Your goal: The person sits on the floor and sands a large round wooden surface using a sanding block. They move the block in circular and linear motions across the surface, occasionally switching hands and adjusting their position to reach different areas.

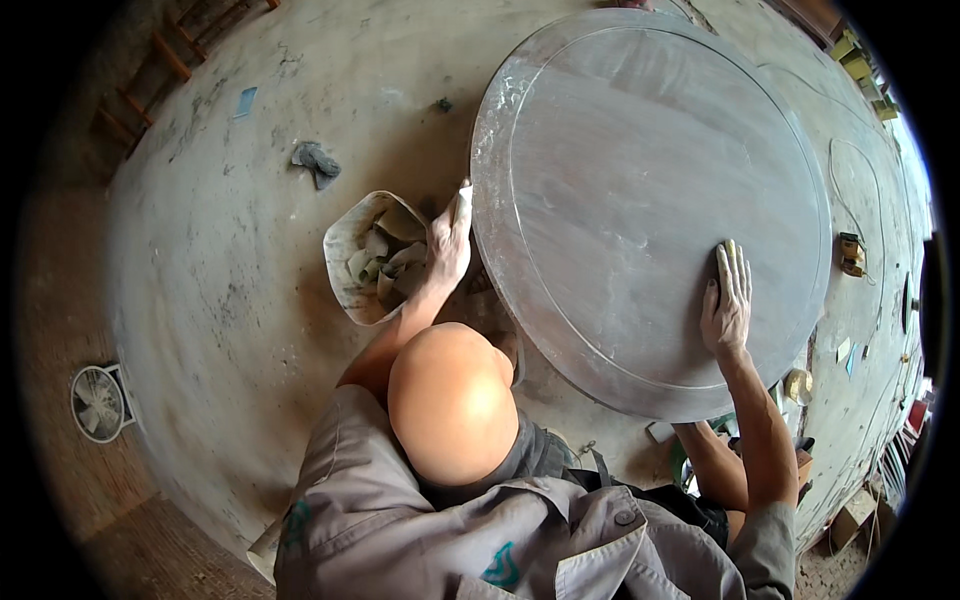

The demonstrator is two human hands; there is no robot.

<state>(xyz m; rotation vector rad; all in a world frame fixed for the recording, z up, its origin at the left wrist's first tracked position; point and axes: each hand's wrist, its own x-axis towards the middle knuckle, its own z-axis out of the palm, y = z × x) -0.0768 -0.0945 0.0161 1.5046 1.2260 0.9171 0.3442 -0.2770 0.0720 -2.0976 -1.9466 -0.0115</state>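
A large round grey tabletop [650, 200], dusty and marked by a pale ring near its rim, lies in front of me. My right hand [730, 300] rests flat on its near right part, fingers stretched out and dusted white. At the tabletop's left edge is my left hand [450, 245], its fingers pressed together against the rim. A small pale patch shows at those fingers; whether it is a held piece or a finger covering, I cannot tell. Just left of this hand stands a whitish bucket [342, 262] with several curled, sandpaper-like scraps [378, 245] inside.
A dark grey crumpled cloth [316, 163] and a blue sheet [245, 102] lie on the concrete floor to the left. At lower left stands a fan [97, 403]. Beyond the tabletop's right side are a yellow power tool [851, 254] and cables. My bent knee [450, 400] is close to the bucket.
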